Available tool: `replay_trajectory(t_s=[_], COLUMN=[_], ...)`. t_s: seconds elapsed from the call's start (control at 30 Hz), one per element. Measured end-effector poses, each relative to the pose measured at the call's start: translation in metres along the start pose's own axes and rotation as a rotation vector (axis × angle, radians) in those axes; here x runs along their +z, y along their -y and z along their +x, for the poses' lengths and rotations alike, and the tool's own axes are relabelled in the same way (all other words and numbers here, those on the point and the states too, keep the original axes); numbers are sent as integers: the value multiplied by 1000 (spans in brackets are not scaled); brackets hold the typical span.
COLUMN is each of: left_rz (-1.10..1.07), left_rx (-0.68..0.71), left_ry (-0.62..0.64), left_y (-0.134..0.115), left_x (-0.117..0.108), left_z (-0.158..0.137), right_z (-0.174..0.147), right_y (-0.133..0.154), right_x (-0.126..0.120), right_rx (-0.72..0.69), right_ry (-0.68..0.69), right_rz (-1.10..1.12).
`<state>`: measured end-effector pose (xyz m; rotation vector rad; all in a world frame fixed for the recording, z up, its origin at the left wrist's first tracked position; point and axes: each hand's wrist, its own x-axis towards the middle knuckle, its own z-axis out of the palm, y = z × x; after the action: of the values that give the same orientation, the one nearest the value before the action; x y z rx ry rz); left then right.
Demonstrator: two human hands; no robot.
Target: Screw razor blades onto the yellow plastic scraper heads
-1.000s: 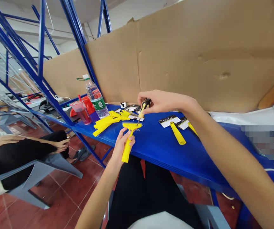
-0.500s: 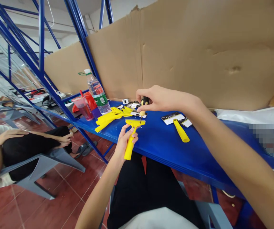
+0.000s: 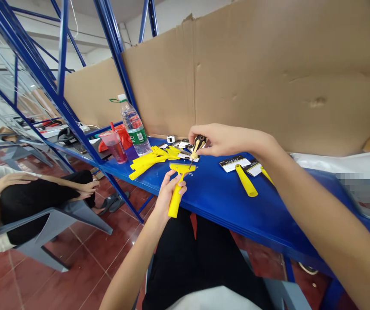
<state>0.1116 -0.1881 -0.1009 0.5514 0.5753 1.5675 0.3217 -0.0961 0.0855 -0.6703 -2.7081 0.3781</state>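
My left hand point(image 3: 168, 191) is closed around the handle of a yellow scraper point(image 3: 174, 202), its wide head turned up and away from me. In my right hand point(image 3: 212, 140) is a screwdriver point(image 3: 197, 147) with a black and cream handle, slanting down. Its tip meets the right end of the scraper head, where I cannot make out the screw. Small metal bits point(image 3: 190, 174) lie on the blue table just beyond. Behind the scraper is a pile of yellow handles point(image 3: 149, 160). Another yellow scraper point(image 3: 246, 181) lies to the right, beside black-and-white cards point(image 3: 235, 162).
A water bottle point(image 3: 135, 127) and a red drink cup point(image 3: 114, 146) stand at the back left of the blue table point(image 3: 217, 202). A cardboard sheet point(image 3: 252, 77) rises behind it. On the left, another person point(image 3: 43, 189) sits in a grey chair point(image 3: 59, 224).
The screwdriver has tilted, its handle now leaning to the right, and my right hand has shifted slightly right and down. The scraper stays in my left hand. The view has shifted a little.
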Motion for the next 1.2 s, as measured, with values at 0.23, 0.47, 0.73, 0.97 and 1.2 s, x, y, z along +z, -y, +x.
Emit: replay_trajectory(t_s=[0.23,0.47,0.73,0.97,1.2], left_rz=[12,-4,1,-2,-15], left_rx=[-8,-18,-24,-30,-31], left_ry=[14,18,19,18,16], left_y=[0,1,0,-2,-2], left_x=[-2,-3,-3,1,1], left_z=[-1,-1,-1,-2,-2], right_z=[1,3,4,2,3], right_y=[-2,0,0,-11,-8], right_x=[1,4,5,3,2], right_rx=[38,6,-29,-62,-26], right_ry=[-62,-35,-6,-44,-84], right_rz=[-40,-5,28,-64,-88])
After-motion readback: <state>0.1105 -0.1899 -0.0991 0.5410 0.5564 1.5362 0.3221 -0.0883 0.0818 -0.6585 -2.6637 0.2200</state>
